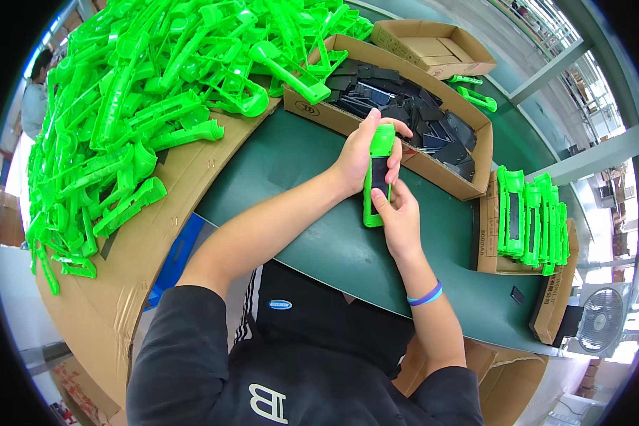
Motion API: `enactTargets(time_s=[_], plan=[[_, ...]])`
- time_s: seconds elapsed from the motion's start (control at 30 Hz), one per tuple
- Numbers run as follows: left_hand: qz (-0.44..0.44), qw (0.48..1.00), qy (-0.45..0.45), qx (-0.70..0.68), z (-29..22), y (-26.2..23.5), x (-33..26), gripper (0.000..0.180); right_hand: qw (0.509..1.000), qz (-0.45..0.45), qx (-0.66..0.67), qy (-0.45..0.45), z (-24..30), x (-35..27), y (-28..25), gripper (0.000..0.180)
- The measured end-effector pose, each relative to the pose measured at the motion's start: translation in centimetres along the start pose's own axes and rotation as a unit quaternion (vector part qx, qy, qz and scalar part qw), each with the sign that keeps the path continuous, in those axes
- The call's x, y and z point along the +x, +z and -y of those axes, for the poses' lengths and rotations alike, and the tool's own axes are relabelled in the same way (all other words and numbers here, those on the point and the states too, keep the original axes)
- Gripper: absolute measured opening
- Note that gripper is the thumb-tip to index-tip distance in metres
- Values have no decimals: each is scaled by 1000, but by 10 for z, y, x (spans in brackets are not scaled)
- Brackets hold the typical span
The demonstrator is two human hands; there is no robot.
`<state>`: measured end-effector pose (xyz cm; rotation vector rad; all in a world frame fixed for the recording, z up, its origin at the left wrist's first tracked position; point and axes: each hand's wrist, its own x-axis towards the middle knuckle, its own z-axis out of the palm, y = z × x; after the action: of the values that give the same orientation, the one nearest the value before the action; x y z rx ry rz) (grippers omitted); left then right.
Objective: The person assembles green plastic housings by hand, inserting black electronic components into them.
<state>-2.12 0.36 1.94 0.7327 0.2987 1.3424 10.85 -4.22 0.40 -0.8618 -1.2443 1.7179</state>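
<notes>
In front of me, over the table, I hold a bright green plastic housing (382,143) with a dark rectangular panel (379,171) set in its long opening. My left hand (360,153) is closed around its upper part, thumb along the left side and fingers behind and to the right. The lower part is gripped by my right hand (402,219), whose thumb presses at the panel's lower end. Just beyond my hands, a cardboard box (433,167) holds many loose dark flat panels (439,131).
A large heap of green housings (142,78) rises from cardboard (156,234) on the left. At right, green housings with dark panels (532,220) stand stacked in a carton (487,231). One small dark piece (517,295) lies on the green table (334,259). A fan (601,321) stands beyond.
</notes>
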Motion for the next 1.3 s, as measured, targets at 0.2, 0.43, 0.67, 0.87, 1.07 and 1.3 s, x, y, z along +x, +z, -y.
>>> enactTargets(time_s=[0.2, 0.43, 0.67, 0.87, 1.07, 1.3], plan=[[-138, 936, 151, 287, 18, 12, -4, 40, 861, -115, -427, -253, 2, 1, -10, 42], [-52, 996, 50, 51, 2, 11, -6, 49, 1000, -14, -13, 10, 13, -4, -11, 18], [-13, 1000, 13, 23, 0, 8, -5, 54, 999, -8, -41, 3, 10, 3, -5, 18], [5, 1000, -4, -21, 7, 7, 9, 52, 998, -11, -21, 53, 13, 7, -22, 16], [-38, 997, 53, 31, -5, -17, -9, 40, 969, 20, -223, -101, 8, 3, -10, 34], [-64, 982, 129, 123, 21, 29, -4, 48, 848, -88, -485, -196, 100, -72, -51, 45]])
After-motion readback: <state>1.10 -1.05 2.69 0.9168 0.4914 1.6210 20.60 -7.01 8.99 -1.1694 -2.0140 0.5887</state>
